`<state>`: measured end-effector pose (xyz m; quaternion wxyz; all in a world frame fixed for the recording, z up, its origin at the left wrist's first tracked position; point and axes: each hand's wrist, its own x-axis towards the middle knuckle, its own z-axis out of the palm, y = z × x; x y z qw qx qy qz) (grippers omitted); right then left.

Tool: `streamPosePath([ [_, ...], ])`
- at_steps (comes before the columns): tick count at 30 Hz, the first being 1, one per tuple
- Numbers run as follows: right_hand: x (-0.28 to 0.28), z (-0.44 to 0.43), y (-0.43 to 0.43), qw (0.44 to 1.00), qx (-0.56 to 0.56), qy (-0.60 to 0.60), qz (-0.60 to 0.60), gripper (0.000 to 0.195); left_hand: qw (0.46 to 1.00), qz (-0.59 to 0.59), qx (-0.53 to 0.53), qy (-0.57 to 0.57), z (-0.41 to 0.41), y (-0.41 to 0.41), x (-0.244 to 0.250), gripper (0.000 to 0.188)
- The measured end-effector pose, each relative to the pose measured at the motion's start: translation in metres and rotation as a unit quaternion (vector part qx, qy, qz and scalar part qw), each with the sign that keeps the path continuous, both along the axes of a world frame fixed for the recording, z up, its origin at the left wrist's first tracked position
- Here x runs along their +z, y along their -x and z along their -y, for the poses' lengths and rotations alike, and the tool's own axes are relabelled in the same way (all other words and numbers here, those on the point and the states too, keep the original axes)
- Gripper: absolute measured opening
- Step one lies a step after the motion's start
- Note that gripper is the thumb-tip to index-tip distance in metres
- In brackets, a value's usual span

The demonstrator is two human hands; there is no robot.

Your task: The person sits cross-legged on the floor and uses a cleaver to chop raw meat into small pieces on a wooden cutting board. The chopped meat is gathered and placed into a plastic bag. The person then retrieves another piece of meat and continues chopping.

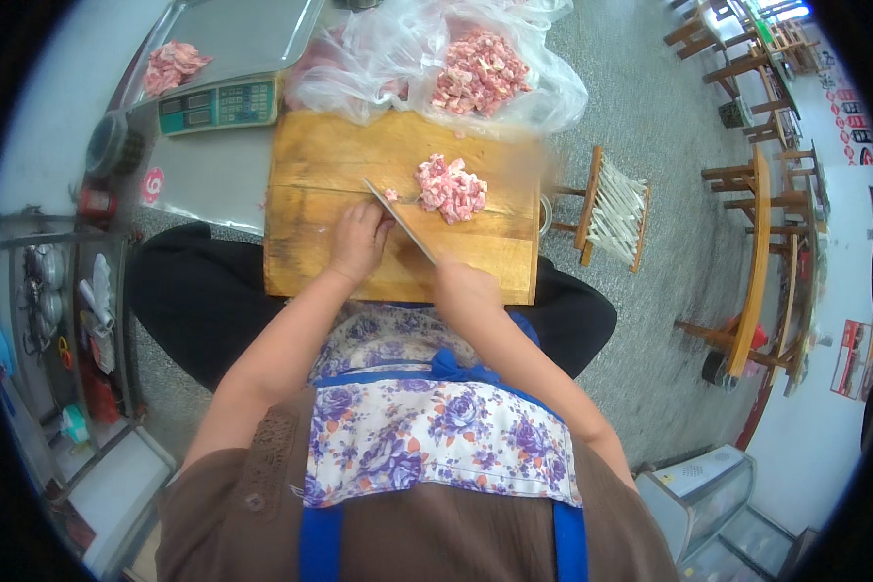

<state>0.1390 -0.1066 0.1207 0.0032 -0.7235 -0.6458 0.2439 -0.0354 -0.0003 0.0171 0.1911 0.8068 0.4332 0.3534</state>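
Note:
My right hand (468,288) grips the handle of a knife (401,222), whose blade slants up and left over a wooden cutting board (313,153). Close along the blade's left side, my left hand (358,238) rests on the board with its fingers curled. Whatever may lie beneath those fingers is hidden. One small bit of raw meat (391,194) lies just right of the blade near its tip. Farther right on the board sits a small heap of diced raw meat (451,188).
Beyond the board, a clear plastic bag (378,62) holds more chopped meat (484,73). At upper left, a metal tray (240,36) with meat pieces (173,67) sits over a digital scale (218,105). A woven-seat stool (615,211) stands to the right, wooden benches (749,269) beyond.

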Motion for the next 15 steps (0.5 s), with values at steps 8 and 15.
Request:
streamPosePath([
  [8,0.019,0.039,-0.009,1.000,0.010,0.009,0.023,0.008,0.999,0.039,-0.002,0.027,0.004,0.010,0.000,0.017],
  [15,0.009,0.022,0.006,0.998,0.048,0.041,0.004,0.008,0.999,0.018,0.011,0.037,0.012,0.011,-0.005,0.020],
])
